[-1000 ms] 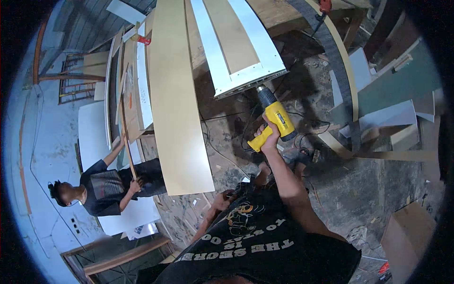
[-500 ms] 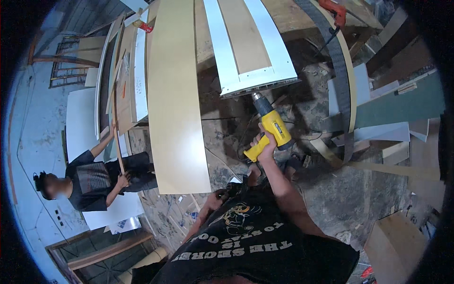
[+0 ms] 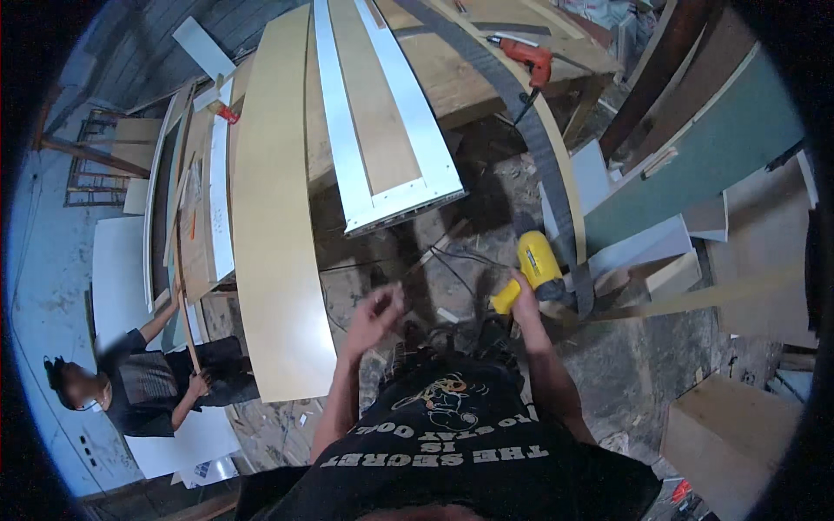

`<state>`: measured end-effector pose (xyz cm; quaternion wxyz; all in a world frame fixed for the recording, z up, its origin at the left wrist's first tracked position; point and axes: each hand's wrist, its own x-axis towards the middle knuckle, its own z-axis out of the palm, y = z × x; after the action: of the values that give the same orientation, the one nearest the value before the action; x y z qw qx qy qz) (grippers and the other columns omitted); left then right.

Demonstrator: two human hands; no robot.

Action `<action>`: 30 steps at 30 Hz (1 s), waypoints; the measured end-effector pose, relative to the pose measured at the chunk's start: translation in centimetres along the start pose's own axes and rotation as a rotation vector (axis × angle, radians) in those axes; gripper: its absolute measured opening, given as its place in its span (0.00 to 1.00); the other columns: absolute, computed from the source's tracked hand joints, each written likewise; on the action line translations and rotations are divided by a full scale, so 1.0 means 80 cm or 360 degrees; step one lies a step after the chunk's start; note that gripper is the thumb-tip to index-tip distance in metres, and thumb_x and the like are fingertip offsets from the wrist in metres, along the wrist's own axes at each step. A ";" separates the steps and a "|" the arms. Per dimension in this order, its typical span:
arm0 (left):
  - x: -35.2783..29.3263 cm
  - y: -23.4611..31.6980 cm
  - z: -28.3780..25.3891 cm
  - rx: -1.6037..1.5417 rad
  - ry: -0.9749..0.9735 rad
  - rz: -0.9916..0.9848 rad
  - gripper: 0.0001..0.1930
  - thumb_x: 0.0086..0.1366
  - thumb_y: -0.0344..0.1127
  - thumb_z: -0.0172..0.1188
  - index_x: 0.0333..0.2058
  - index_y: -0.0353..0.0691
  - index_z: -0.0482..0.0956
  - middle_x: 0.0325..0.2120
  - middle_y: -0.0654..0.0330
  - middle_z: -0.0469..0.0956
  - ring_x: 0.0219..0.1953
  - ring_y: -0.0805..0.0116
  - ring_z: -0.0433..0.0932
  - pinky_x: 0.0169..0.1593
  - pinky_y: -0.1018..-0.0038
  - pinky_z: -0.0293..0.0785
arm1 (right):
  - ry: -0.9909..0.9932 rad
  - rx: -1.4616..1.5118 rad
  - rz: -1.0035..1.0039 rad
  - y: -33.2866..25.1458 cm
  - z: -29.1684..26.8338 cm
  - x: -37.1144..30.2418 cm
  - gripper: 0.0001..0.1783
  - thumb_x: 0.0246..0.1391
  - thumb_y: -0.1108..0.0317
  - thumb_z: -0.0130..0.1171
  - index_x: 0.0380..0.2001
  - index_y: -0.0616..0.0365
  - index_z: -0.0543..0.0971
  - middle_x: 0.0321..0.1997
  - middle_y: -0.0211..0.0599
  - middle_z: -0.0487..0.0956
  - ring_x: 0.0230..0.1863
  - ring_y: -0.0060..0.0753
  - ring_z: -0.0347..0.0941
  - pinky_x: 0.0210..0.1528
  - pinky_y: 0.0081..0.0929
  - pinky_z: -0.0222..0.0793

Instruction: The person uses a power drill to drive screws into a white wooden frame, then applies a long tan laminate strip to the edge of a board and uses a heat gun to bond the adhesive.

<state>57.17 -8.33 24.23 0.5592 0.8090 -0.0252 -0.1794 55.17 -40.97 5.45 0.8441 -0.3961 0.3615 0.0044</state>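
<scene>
My right hand (image 3: 524,300) grips the handle of a yellow heat gun (image 3: 540,259), held to the right of the panel's end and apart from it. My left hand (image 3: 373,321) is raised below that end, its fingers loosely curled and slightly blurred, with nothing visible in them. The panel (image 3: 400,201) has a white frame around a brown middle strip, and its near end juts past the wooden workbench (image 3: 473,108). To its left lies a long cream board (image 3: 276,260).
A red power drill (image 3: 528,59) rests on the bench by a long grey strip (image 3: 565,200) with a pale edge. At left, another person (image 3: 156,382) holds a long wooden strip (image 3: 181,252). Boards and offcuts (image 3: 660,247) lean at right; a dark cord (image 3: 460,256) crosses the floor.
The heat gun has moved away from the panel's end, to the right. My left hand has risen from beside my body. The view has shifted, showing more of the bench and drill.
</scene>
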 end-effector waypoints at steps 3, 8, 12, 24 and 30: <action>0.101 0.071 0.013 0.0035 0.0077 0.0240 0.18 0.71 0.35 0.61 0.57 0.35 0.77 0.42 0.62 0.83 0.42 0.77 0.77 0.48 0.76 0.75 | 0.0050 -0.0242 -0.0139 -0.020 -0.105 0.049 0.18 0.60 0.54 0.66 0.47 0.52 0.79 0.41 0.38 0.80 0.41 0.34 0.77 0.45 0.36 0.74; 0.167 0.105 0.001 0.0247 0.0105 0.0101 0.20 0.70 0.36 0.63 0.58 0.35 0.76 0.43 0.58 0.83 0.43 0.74 0.80 0.49 0.73 0.77 | 0.0360 -0.1482 -0.1270 -0.092 -0.084 0.050 0.26 0.61 0.53 0.66 0.54 0.61 0.76 0.50 0.45 0.80 0.51 0.43 0.77 0.53 0.42 0.71; 0.260 0.027 0.009 0.0290 0.0098 0.0384 0.23 0.71 0.38 0.63 0.61 0.37 0.73 0.48 0.54 0.81 0.47 0.65 0.80 0.53 0.68 0.79 | 0.0367 -0.1556 -0.1225 -0.141 -0.029 0.043 0.29 0.59 0.56 0.68 0.57 0.61 0.74 0.53 0.46 0.79 0.54 0.44 0.75 0.57 0.41 0.70; 0.460 0.066 0.091 0.0967 0.0434 -0.0158 0.59 0.53 0.60 0.72 0.71 0.30 0.48 0.58 0.34 0.64 0.59 0.36 0.67 0.59 0.50 0.70 | 0.0049 -0.1806 -0.1333 -0.251 0.179 0.041 0.45 0.54 0.57 0.71 0.71 0.58 0.62 0.61 0.53 0.75 0.60 0.53 0.74 0.62 0.44 0.70; 0.460 0.089 0.110 0.0856 0.0576 -0.0243 0.60 0.51 0.56 0.75 0.71 0.30 0.47 0.58 0.35 0.63 0.60 0.38 0.64 0.63 0.48 0.61 | -0.0459 -0.1365 -0.1389 -0.338 0.230 0.155 0.49 0.55 0.70 0.70 0.74 0.63 0.53 0.51 0.48 0.81 0.48 0.42 0.81 0.51 0.39 0.78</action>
<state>89.87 -27.72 18.36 0.3060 0.9459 0.0888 -0.0612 83.48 -50.64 23.66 0.5745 -0.8059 0.0151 -0.1427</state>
